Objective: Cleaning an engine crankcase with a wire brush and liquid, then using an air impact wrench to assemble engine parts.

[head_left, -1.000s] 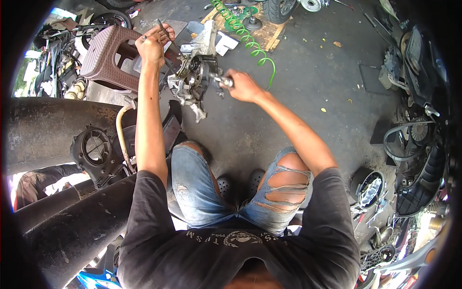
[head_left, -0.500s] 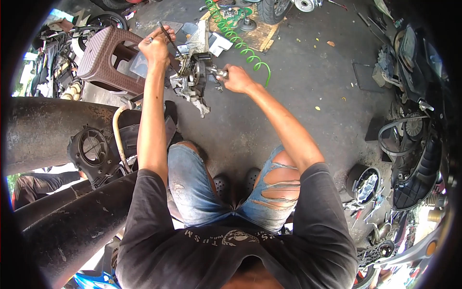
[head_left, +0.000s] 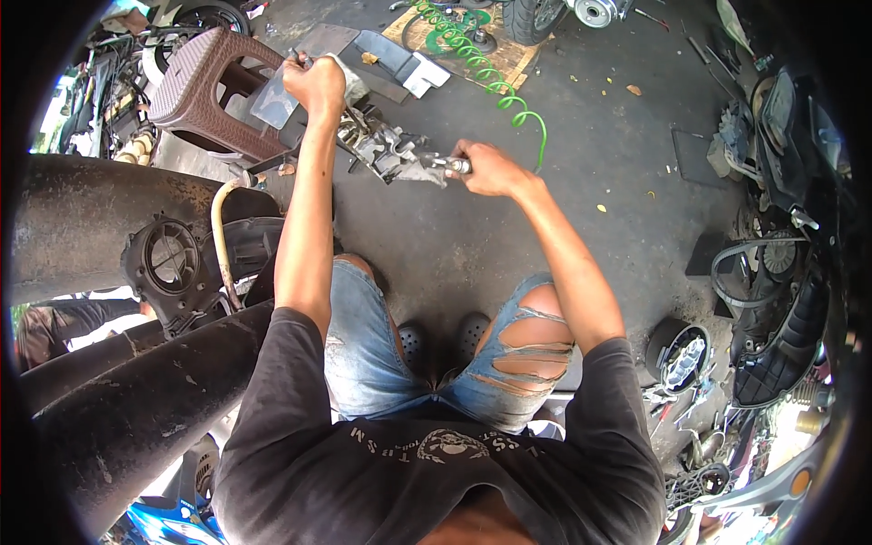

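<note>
A grey metal engine casing hangs between my two hands, above the dark floor. It is turned slantwise, its lower end toward my right hand. My left hand is closed in a fist at its upper left, round a dark rod whose tip shows above the fingers; the fist and forearm hide the rest of it. At the casing's right end, my right hand is closed round a shiny metal piece with a rounded end. The piece meets the casing; its exact kind cannot be made out.
A brown plastic stool stands at the left, beyond large dark pipes. A green coiled hose lies across the far floor by a wooden board. Motorcycle parts and tools crowd the right side, including a round black housing.
The engine casing has swung from nearly upright to slantwise, its lower end toward the right. My right hand has moved right and slightly nearer; my left hand has shifted a little right.
</note>
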`<action>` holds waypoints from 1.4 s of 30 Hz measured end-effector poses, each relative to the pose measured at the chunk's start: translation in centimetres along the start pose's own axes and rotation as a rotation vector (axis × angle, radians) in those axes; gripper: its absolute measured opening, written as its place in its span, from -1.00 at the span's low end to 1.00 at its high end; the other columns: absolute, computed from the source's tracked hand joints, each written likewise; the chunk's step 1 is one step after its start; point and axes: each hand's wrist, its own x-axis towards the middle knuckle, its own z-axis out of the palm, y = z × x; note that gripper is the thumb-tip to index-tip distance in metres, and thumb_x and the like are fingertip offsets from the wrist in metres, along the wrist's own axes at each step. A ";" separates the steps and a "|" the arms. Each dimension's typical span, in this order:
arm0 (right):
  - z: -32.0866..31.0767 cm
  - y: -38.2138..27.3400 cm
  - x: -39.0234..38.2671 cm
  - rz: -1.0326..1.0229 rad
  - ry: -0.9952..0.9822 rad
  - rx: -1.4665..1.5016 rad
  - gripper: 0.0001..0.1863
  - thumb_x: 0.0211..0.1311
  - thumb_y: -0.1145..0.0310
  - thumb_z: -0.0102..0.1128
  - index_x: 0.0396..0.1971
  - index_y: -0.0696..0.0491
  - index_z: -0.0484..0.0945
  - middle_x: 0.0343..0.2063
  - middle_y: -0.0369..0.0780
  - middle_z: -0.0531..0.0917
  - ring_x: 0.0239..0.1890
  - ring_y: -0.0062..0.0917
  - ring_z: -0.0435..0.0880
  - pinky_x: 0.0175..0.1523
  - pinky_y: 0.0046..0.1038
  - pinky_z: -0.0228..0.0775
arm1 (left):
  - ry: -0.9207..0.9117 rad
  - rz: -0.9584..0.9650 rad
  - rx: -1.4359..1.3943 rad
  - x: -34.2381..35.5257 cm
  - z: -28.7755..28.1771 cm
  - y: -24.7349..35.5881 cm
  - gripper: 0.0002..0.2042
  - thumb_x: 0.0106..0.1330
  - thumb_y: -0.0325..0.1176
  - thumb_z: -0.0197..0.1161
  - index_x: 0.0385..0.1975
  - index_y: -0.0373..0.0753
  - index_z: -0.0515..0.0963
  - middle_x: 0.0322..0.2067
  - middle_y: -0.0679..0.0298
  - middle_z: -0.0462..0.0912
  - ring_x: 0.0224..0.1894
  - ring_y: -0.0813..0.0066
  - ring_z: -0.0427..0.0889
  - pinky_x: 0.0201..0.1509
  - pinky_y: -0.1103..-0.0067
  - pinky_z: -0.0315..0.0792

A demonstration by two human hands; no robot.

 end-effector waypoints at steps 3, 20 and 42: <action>0.0 1.5 -0.2 0.151 0.032 -0.192 -0.66 0.16 0.23 0.27 -0.16 0.12 0.55 -0.23 -0.04 0.66 -0.10 -0.16 0.62 -0.04 -0.25 0.41 | 0.005 0.000 -0.026 -0.6 0.0 1.3 -0.82 -0.10 -0.54 0.10 -0.46 -0.38 0.32 -0.53 0.29 0.39 -0.50 0.58 0.28 -0.43 0.58 0.24; 2.0 0.6 0.7 0.190 0.024 -0.076 -0.61 0.11 0.34 0.23 -0.07 0.15 0.47 -0.09 0.05 0.61 0.02 -0.07 0.57 0.10 -0.15 0.41 | 0.095 0.023 -0.111 2.5 0.4 -1.0 -0.77 -0.13 -0.54 0.14 -0.46 -0.43 0.30 -0.51 0.27 0.38 -0.46 0.51 0.33 -0.32 0.59 0.31; 0.6 -2.1 -1.1 0.163 -0.031 -0.301 -0.72 0.13 0.25 0.21 -0.27 0.14 0.64 -0.13 -0.05 0.66 0.00 -0.14 0.61 0.08 -0.19 0.44 | 0.211 0.036 0.060 -0.1 1.8 -0.3 -0.78 -0.16 -0.55 0.17 -0.48 -0.35 0.30 -0.56 0.26 0.41 -0.56 0.50 0.37 -0.47 0.49 0.32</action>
